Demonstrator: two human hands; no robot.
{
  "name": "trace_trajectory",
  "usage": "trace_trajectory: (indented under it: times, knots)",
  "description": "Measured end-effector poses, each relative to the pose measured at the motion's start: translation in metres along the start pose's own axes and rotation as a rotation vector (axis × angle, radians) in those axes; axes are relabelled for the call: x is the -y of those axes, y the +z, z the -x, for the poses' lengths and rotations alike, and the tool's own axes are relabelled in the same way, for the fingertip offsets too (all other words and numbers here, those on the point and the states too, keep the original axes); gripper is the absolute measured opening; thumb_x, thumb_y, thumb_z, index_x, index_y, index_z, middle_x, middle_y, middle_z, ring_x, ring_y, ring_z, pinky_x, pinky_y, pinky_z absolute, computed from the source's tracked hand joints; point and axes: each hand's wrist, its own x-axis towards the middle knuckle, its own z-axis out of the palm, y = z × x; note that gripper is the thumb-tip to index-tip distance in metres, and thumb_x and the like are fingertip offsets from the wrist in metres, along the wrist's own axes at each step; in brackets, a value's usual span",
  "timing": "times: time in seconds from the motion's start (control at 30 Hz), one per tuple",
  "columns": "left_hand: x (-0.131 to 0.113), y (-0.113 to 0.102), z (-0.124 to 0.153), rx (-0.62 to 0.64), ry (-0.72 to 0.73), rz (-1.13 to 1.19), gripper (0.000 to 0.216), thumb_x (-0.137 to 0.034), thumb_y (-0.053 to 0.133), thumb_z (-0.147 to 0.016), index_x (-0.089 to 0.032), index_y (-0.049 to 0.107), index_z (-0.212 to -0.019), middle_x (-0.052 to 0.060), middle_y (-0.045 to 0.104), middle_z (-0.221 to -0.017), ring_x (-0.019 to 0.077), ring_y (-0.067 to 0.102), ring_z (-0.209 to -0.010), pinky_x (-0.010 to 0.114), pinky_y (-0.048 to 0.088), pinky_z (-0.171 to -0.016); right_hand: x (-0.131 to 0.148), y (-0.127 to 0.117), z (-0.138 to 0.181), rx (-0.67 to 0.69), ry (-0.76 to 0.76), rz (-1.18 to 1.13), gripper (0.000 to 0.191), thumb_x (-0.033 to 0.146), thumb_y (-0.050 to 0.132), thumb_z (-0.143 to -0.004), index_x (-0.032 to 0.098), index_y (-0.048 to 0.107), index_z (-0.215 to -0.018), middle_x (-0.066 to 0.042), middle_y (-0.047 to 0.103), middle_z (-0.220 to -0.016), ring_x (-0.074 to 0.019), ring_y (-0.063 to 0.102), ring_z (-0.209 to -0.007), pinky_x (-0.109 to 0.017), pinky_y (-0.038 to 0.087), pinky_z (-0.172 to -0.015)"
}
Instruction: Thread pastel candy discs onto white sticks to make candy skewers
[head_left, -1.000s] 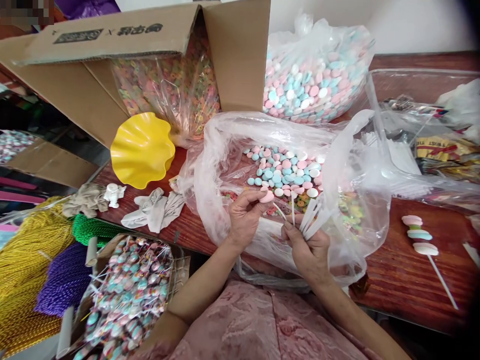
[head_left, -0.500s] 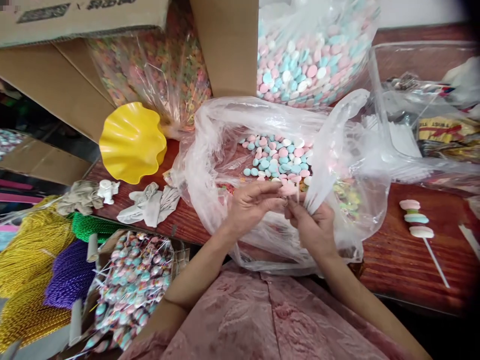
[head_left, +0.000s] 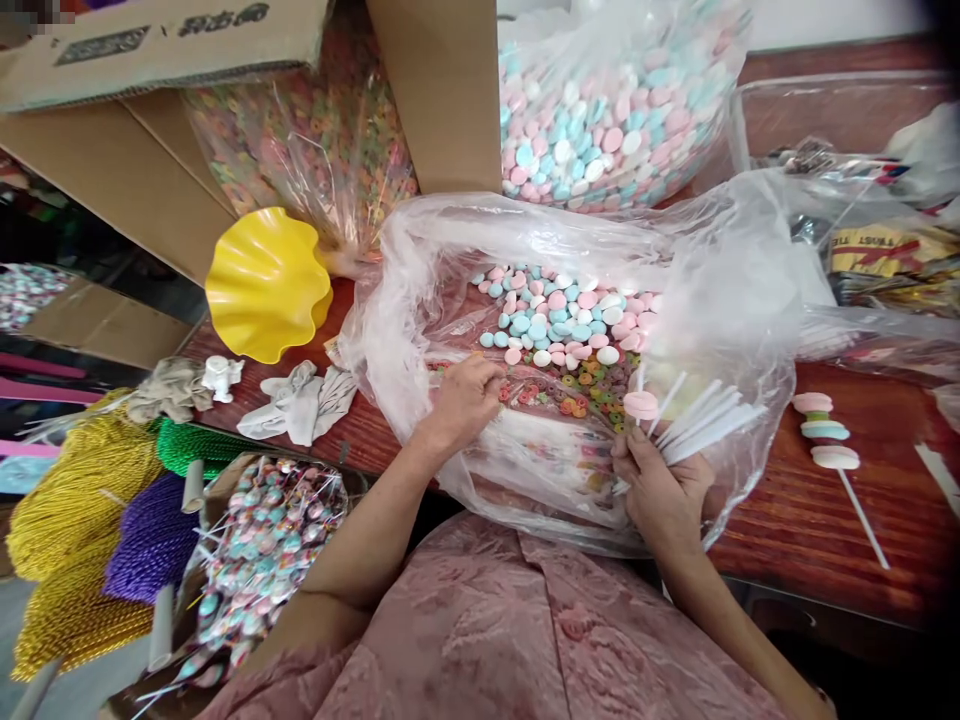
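Your left hand (head_left: pixel 466 400) curls its fingers; whether they grip anything, I cannot tell. Pastel candies (head_left: pixel 556 312) lie toward its two o'clock. A pink candy (head_left: pixel 640 406) sits at eleven o'clock from your right hand (head_left: pixel 666 482), whose fingers clamp white sticks (head_left: pixel 705 422). A candy skewer (head_left: pixel 825 430) lies toward three o'clock.

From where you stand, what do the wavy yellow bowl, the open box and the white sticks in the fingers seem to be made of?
Yellow bowl: probably plastic, smooth and glossy, with highlights along its folds.
Open box: matte brown cardboard, with a rough flap edge.
White sticks: smooth-looking paper or plastic; their even white leaves it open.
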Motion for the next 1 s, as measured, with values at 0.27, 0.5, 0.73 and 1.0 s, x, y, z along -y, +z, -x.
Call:
trace_trajectory:
  times: [0.27, 0.5, 0.73, 1.0]
  knots:
    - [-0.006, -0.009, -0.003, 0.185, -0.079, -0.086, 0.014, -0.011, 0.063, -0.08, -0.017, 0.075, -0.077, 0.006, 0.071, -0.085, 0.0212, 0.064, -0.084, 0.035, 0.051, -0.081, 0.004, 0.0, 0.011, 0.103, -0.303, 0.257, 0.019, 0.038, 0.067, -0.092, 0.022, 0.065, -0.083, -0.002, 0.067, -0.069, -0.0168, 0.058, -0.062, -0.032, 0.047, -0.062]
    - [0.005, -0.008, -0.003, 0.148, -0.071, -0.138, 0.02, -0.013, 0.058, -0.089, -0.018, 0.078, -0.088, 0.008, 0.07, -0.095, 0.0204, 0.065, -0.093, 0.036, 0.051, -0.092, -0.002, -0.007, 0.009, 0.286, -0.145, 0.393, 0.038, 0.052, 0.058, -0.097, 0.021, 0.065, -0.076, -0.001, 0.062, -0.063, -0.0153, 0.054, -0.054, -0.03, 0.044, -0.053]
    - [0.013, -0.027, 0.0, 0.126, -0.104, -0.092, 0.028, -0.014, 0.066, -0.082, -0.018, 0.076, -0.108, 0.004, 0.073, -0.091, 0.018, 0.064, -0.085, 0.032, 0.051, -0.084, -0.017, -0.015, 0.006, 0.229, -0.228, 0.422, 0.029, 0.044, 0.064, -0.094, 0.021, 0.064, -0.077, 0.003, 0.05, -0.061, -0.0135, 0.045, -0.056, -0.03, 0.038, -0.054]
    - [0.012, -0.024, 0.024, 0.302, -0.074, -0.36, 0.019, -0.024, 0.061, -0.091, -0.021, 0.077, -0.1, 0.008, 0.068, -0.094, 0.0227, 0.063, -0.095, 0.037, 0.05, -0.091, -0.019, -0.016, 0.006, 0.215, -0.099, 0.269, 0.02, 0.04, 0.067, -0.092, 0.02, 0.065, -0.087, 0.005, 0.046, -0.06, -0.0118, 0.04, -0.055, -0.028, 0.031, -0.052]
